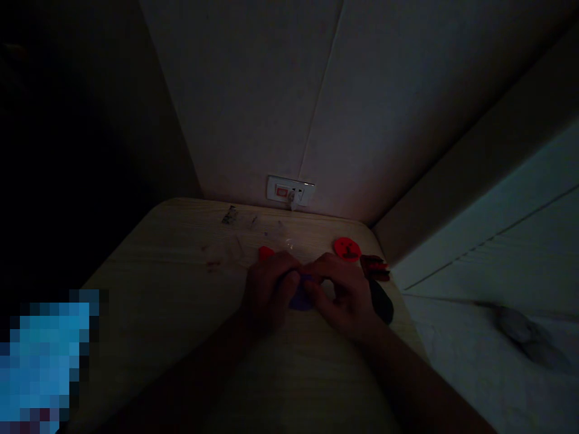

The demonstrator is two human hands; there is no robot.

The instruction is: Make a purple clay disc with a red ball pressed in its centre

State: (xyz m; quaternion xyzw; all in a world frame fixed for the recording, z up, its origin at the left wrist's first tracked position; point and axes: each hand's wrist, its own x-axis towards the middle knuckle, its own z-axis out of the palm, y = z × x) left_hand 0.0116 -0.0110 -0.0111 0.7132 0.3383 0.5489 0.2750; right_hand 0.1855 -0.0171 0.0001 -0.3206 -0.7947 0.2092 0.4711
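Observation:
The scene is very dark. My left hand and my right hand meet over a light wooden table, fingers curled together around a small purple object. Both hands pinch it; its shape is hard to make out. A small red piece lies just beyond my left hand. A round red disc with dark marks lies beyond my right hand.
A dark red and black tool lies by the table's right edge. A white wall socket with a red switch sits on the wall behind. Small dark scraps lie at the table's back. A bed surface is right.

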